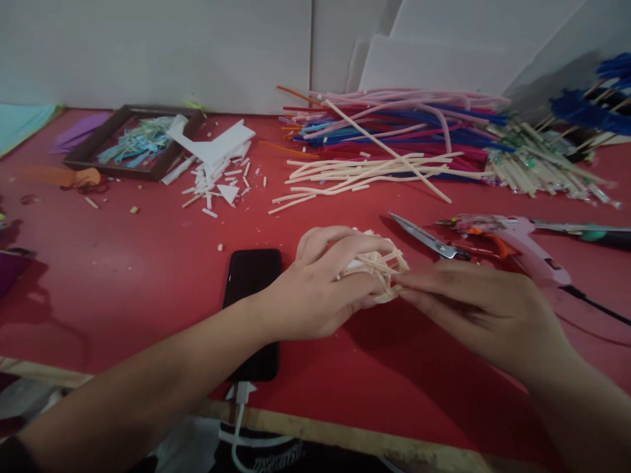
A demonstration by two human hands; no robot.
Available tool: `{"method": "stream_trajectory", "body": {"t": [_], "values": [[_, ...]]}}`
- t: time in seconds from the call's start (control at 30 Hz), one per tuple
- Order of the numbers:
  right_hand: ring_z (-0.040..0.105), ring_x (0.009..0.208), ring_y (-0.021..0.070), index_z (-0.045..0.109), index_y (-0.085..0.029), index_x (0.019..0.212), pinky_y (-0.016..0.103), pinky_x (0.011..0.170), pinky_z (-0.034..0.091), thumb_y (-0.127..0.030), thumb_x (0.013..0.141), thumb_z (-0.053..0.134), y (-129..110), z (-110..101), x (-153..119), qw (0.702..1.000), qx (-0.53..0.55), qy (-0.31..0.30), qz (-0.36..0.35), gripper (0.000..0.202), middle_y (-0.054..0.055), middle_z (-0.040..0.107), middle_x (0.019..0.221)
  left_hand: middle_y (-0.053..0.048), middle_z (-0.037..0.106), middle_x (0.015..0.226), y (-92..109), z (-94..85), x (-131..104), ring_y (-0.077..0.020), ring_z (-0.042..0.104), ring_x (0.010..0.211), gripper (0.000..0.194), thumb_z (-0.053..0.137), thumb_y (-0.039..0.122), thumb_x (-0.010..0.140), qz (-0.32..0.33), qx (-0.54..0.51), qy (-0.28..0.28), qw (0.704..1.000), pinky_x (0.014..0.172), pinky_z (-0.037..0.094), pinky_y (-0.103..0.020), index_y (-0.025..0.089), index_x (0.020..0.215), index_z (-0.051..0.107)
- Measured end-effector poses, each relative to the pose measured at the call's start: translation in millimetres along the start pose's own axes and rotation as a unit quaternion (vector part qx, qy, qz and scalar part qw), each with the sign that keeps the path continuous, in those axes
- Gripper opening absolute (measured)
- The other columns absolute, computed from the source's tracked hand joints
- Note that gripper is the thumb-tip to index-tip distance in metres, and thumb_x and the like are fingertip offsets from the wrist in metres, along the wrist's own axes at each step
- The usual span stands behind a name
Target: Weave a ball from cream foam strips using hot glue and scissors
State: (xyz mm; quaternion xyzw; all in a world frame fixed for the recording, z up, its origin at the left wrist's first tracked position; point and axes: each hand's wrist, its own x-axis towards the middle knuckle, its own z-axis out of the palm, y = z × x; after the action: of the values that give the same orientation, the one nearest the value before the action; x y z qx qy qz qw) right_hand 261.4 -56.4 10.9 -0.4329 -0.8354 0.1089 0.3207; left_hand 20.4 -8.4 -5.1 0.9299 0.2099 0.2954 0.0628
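Observation:
My left hand (328,282) is wrapped over a small cream-coloured craft piece (382,266) built from short sticks, holding it just over the red table (315,394). Much of the piece is hidden under the fingers. At its right edge, my right hand (473,302) pinches with thumb and forefinger; whether a separate bit sits between those fingertips cannot be made out. Behind the right hand lie scissors (426,238) with the blades apart, and a pink glue gun (530,246). Cream-coloured pipe-like stems (365,172) lie in a loose bunch farther back.
A black phone (254,276) on a white cable lies under my left forearm. Colourful fuzzy stems (394,125) and wrapped sticks (537,157) are piled at the back. White scraps (217,164) lie beside a brown frame (133,141) holding blue-green clippings.

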Motion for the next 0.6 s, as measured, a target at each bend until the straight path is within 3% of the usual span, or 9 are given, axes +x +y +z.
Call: {"method": "stream_trajectory", "body": {"t": [0.13, 0.33, 0.5, 0.6], "values": [[0.074, 0.068, 0.0134, 0.074, -0.026, 0.103, 0.021, 0.056, 0.055, -0.020, 0.096, 0.060, 0.1, 0.0, 1.6, 0.999, 0.027, -0.012, 0.013, 0.017, 0.001, 0.078, 0.081, -0.011, 0.061, 0.138, -0.4, -0.6, 0.6, -0.0280, 0.044, 0.130, 0.020, 0.051, 0.028, 0.101, -0.001, -0.001, 0.012, 1.000, 0.113, 0.035, -0.047, 0.025, 0.103, 0.071], [0.074, 0.067, 0.0142, 0.074, -0.026, 0.098, 0.021, 0.055, 0.055, -0.021, 0.096, 0.061, 0.4, 2.6, 0.2, 0.999, 0.027, 0.003, 0.032, 0.014, 0.002, 0.078, 0.080, -0.015, 0.066, 0.133, -2.1, 1.0, 2.0, -0.0235, 0.055, 0.124, 0.025, 0.045, 0.028, 0.105, -0.006, -0.002, 0.061, 0.998, 0.111, 0.039, -0.042, 0.018, 0.121, 0.061], [0.074, 0.067, 0.0136, 0.075, -0.025, 0.099, 0.020, 0.054, 0.053, -0.023, 0.096, 0.061, 0.2, 4.2, -1.0, 0.999, 0.015, -0.003, 0.042, 0.014, 0.002, 0.079, 0.081, -0.008, 0.074, 0.115, -6.3, -1.1, 2.8, -0.0216, 0.061, 0.110, 0.025, 0.049, 0.036, 0.104, -0.089, -0.034, 0.106, 0.990, 0.104, 0.041, -0.040, 0.022, 0.090, 0.063], [0.074, 0.067, 0.0133, 0.075, -0.025, 0.098, 0.020, 0.053, 0.053, -0.024, 0.096, 0.062, -0.2, 4.0, -0.8, 0.999, 0.014, -0.001, 0.041, 0.014, 0.002, 0.079, 0.082, -0.003, 0.075, 0.091, -8.6, -4.7, 4.8, -0.0183, 0.064, 0.091, 0.027, 0.055, 0.039, 0.102, -0.156, -0.128, 0.142, 0.969, 0.093, 0.045, -0.036, 0.021, 0.083, 0.064]]}}
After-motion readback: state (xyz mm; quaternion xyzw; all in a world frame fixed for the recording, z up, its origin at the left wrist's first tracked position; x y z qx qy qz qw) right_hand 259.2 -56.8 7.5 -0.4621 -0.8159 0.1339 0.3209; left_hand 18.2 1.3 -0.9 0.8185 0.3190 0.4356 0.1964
